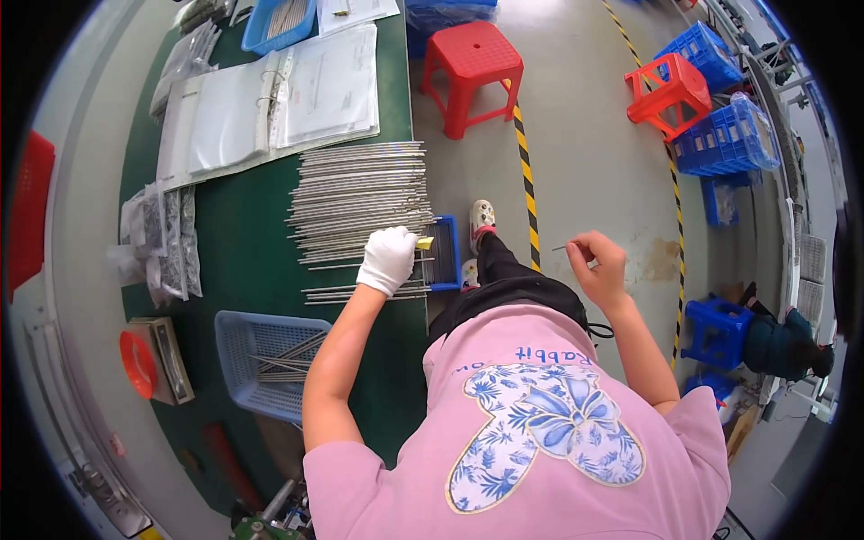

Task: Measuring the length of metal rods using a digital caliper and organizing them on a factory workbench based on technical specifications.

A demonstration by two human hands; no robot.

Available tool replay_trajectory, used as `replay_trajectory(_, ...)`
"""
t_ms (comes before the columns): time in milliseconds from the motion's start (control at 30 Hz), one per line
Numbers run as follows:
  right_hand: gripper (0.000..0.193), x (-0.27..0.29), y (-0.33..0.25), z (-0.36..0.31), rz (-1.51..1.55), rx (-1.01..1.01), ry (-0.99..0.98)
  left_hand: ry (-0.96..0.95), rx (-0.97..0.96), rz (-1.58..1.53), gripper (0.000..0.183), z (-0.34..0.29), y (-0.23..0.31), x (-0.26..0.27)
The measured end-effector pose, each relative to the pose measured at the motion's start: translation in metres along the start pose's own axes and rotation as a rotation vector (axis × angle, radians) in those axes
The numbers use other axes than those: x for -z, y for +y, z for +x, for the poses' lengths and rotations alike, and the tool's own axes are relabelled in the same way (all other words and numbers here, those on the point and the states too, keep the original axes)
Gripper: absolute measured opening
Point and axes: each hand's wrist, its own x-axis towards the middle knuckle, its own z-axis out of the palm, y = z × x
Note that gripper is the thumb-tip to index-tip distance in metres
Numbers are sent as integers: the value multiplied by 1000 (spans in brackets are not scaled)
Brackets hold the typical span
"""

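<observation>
My left hand (389, 259), in a white glove, is closed over the near end of a row of thin metal rods (360, 198) on the green table. A small yellow piece (425, 243) sticks out from its fingers; its kind is not clear. Beside that hand, at the table's right edge, is a blue tray (446, 286) with thin dark rods in it. My bare right hand (598, 266) is out over the floor, away from the table. Its fingertips pinch a thin, short dark rod (560, 247). A few separate rods (328, 294) lie just below the left hand.
A light blue basket (232, 360) with several rods stands left of my forearm. Beyond the rods lies an open binder (225, 117). Clear plastic bags (162, 238) are at the table's left. Red stools (472, 56) and blue crates (727, 139) stand on the floor; a person (783, 346) is far right.
</observation>
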Motion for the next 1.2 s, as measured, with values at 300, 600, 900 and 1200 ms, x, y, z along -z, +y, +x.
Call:
replay_trajectory(300,5,-10,-5,2,11,66,-32,193,1184,-1307,13,-10,-27,48)
replay_trajectory(600,11,-43,-76,38,246,239,-288,570,974,-1692,8,16,51,104)
replay_trajectory(900,15,-52,-119,59,-6,868,-375,593,837,-1784,16,12,84,140)
replay_trajectory(1200,16,-42,-124,61,-129,918,-357,569,768,-1716,12,8,88,147)
